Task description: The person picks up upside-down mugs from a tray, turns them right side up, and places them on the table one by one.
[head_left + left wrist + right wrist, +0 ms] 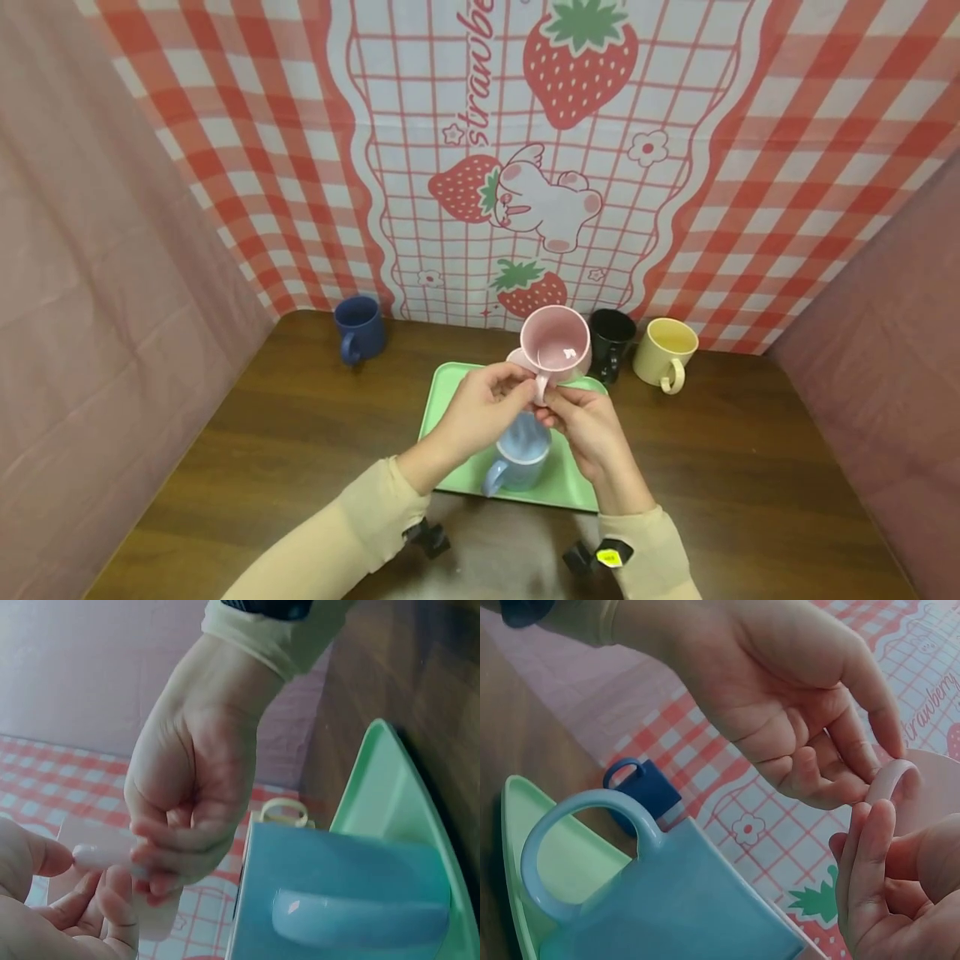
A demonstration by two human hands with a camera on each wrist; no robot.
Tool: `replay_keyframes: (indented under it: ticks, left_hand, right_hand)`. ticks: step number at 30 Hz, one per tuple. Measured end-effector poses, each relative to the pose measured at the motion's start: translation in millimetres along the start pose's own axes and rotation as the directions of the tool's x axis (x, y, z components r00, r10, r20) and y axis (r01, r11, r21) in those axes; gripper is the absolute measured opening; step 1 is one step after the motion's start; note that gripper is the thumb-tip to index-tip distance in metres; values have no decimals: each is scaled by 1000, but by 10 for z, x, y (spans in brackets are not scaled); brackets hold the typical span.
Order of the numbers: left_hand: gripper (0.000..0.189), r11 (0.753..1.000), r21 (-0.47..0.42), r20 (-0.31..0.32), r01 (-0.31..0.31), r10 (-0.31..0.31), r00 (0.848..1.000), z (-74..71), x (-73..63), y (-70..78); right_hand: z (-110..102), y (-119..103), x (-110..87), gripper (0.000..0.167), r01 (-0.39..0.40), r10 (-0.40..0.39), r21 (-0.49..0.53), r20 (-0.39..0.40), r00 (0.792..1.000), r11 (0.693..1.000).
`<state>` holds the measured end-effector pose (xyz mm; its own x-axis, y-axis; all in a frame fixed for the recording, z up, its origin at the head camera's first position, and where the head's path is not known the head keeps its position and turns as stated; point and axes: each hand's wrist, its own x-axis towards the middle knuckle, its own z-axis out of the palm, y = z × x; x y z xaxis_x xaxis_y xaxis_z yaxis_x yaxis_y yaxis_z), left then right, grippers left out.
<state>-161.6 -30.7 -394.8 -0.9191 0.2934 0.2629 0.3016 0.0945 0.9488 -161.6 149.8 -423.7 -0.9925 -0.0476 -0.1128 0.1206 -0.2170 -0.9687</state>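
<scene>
Both hands hold a pink mug (555, 337) above the back of the green tray (450, 383), its opening tipped toward the head camera. My left hand (483, 408) has its thumb and fingers at the left of the handle (889, 780). From the other side my right hand (592, 429) pinches the same handle, its thumb beside it. Below the hands a light blue mug (522, 467) stands upright on the tray, its handle toward the front left. The left wrist view shows the light blue mug's side (345, 862) large and close.
A dark blue mug (360, 329) stands at the back left of the brown table (300, 450). At the back right are a black mug (611, 333) and a yellow mug (660, 358). A strawberry-print cloth (555, 192) hangs behind, with pink curtains (112, 292) at the sides.
</scene>
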Motion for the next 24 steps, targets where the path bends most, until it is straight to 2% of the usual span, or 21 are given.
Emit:
replay_keyframes:
  ticks: [6, 8, 12, 15, 18, 24]
  left_hand:
    - [20, 993, -92, 33, 74, -71, 997, 89, -15, 19]
    - [22, 987, -124, 49, 106, -101, 994, 113, -18, 26]
    - [24, 958, -226, 92, 177, -160, 983, 148, -21, 47]
    - [25, 942, -262, 109, 210, -188, 976, 166, -19, 61]
    - [25, 939, -265, 114, 221, -197, 974, 182, -19, 73]
    - [24, 945, -261, 131, 200, -171, 977, 181, -23, 72]
  right_hand:
    - [-19, 74, 5, 26, 85, -86, 17, 47, 995, 996]
    - [-15, 74, 9, 26, 76, -76, 6, 40, 996, 997]
    - [1, 44, 16, 20, 18, -18, -42, -2, 1000, 999]
    - [8, 19, 16, 16, -2, 1, -69, -12, 1000, 998]
    - [9, 9, 12, 16, 2, -3, -101, -8, 1000, 995]
    - [-19, 19, 9, 20, 38, -35, -162, 24, 999, 986]
